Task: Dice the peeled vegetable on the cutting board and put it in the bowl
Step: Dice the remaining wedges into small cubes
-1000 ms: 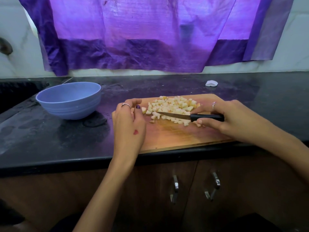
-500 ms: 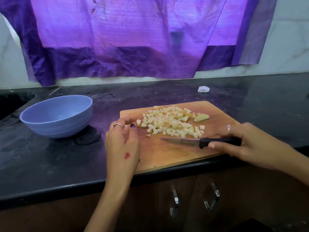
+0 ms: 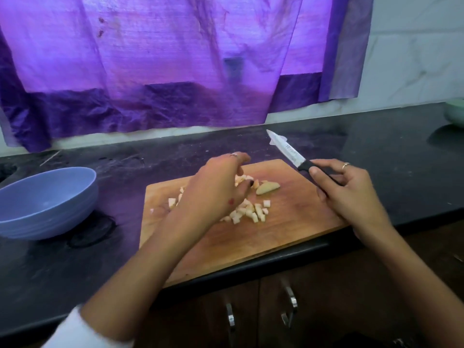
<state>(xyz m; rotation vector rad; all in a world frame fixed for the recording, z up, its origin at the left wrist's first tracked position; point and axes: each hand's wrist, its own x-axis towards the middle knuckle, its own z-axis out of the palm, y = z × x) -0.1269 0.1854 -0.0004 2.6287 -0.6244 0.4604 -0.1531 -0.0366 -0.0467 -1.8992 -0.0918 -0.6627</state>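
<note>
Your left hand (image 3: 213, 187) reaches, fingers loose, over the dice (image 3: 252, 212) mid-board; right hand (image 3: 346, 192) grips the knife (image 3: 301, 164). The uncut wedge (image 3: 267, 188) looks firm, slippery: pinch its flanks.

The left hand (image 3: 216, 187), which a second ago lay at the left edge of the pale diced vegetable pieces (image 3: 253, 212), has moved right over the heap, fingers spread and covering most of it. The right hand (image 3: 349, 194) has lifted the black-handled small kitchen knife (image 3: 298, 160) off the rectangular wooden cutting board (image 3: 296, 222); the blade, earlier flat and pointing toward the left hand, now slants up and away from both hands.
</note>
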